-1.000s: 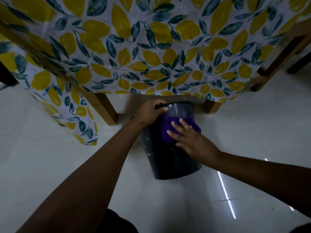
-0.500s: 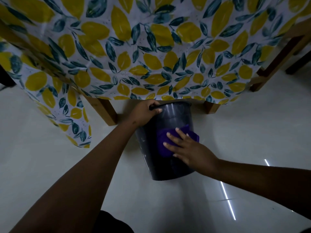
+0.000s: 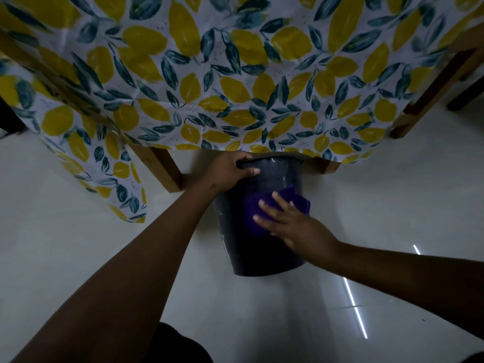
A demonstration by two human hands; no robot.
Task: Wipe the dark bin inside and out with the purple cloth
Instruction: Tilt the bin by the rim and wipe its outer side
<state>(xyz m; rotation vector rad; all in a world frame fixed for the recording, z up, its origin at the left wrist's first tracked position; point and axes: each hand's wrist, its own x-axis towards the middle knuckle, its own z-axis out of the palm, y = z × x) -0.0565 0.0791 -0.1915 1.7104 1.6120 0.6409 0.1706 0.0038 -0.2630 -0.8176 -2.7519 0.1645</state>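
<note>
The dark bin [image 3: 262, 255] stands on the pale floor, its top tucked under the hem of the tablecloth. My left hand [image 3: 230, 171] grips the bin's rim on its left side, fingers curled over the edge. The purple cloth [image 3: 250, 210] lies flat against the bin's outer wall, about halfway down. My right hand [image 3: 290, 224] presses on the cloth with fingers spread, covering its lower right part. The bin's inside is hidden from this angle.
A table draped in a lemon-and-leaf tablecloth [image 3: 235, 87] hangs over the bin. Wooden table legs [image 3: 162, 169] stand left and behind the bin, another at the right [image 3: 429, 100]. The glossy white floor [image 3: 392, 200] reflects a light strip.
My right hand has slid the purple cloth down the bin's outer wall, from near the rim to mid-height. My left hand stays on the rim.
</note>
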